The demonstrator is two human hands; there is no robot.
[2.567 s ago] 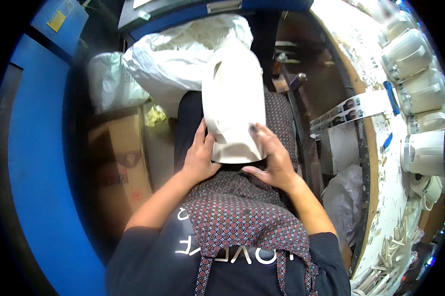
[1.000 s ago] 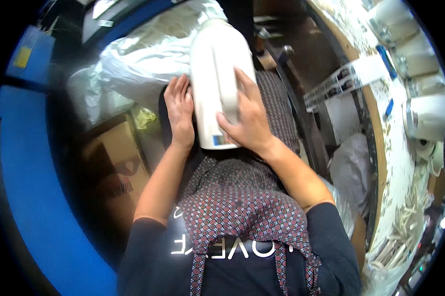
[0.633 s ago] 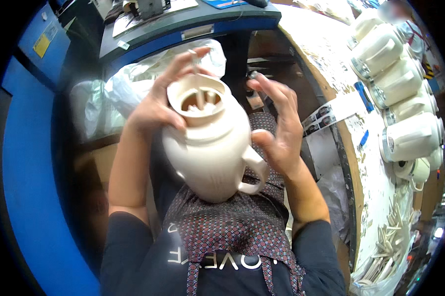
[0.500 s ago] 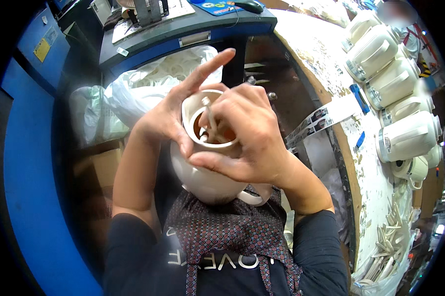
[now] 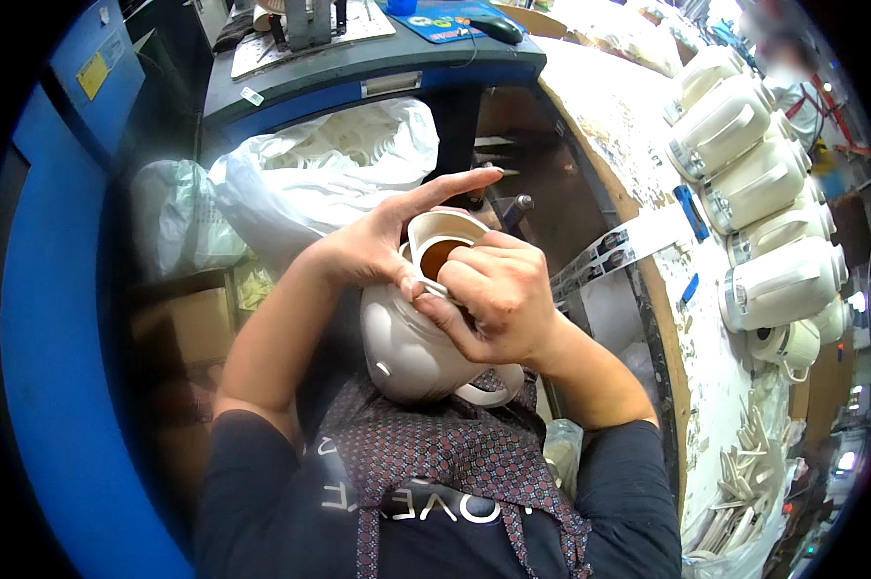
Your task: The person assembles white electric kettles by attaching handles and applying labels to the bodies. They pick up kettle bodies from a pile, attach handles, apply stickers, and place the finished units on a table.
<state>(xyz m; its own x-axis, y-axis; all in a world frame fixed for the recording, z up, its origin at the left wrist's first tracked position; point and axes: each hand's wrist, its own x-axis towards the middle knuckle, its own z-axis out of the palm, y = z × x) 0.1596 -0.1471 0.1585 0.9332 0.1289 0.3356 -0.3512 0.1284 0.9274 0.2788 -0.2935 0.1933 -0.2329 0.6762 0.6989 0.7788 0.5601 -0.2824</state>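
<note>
one white jug (image 5: 411, 352) | rim (image 5: 416, 231) held in left grip (image 5: 385, 234), wrapped partway | mouth (image 5: 435, 257) beneath right grip (image 5: 498, 287), curled, hold unclear

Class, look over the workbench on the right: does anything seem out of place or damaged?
The white bench top looks worn or stained, with brownish patches; a printed strip juts over its edge.

This place looks like a workshop, or a part of a factory. On a long workbench (image 5: 599, 96), whose white surface is worn and stained, at least 5 similar white jugs (image 5: 781, 285) are grouped closely. Near them lie many loose white pieces (image 5: 742, 463) in a plastic bag (image 5: 739, 555). There are also a filled white sack (image 5: 290, 207), a cardboard box (image 5: 186, 328) and a blue cabinet (image 5: 64, 318).
</note>
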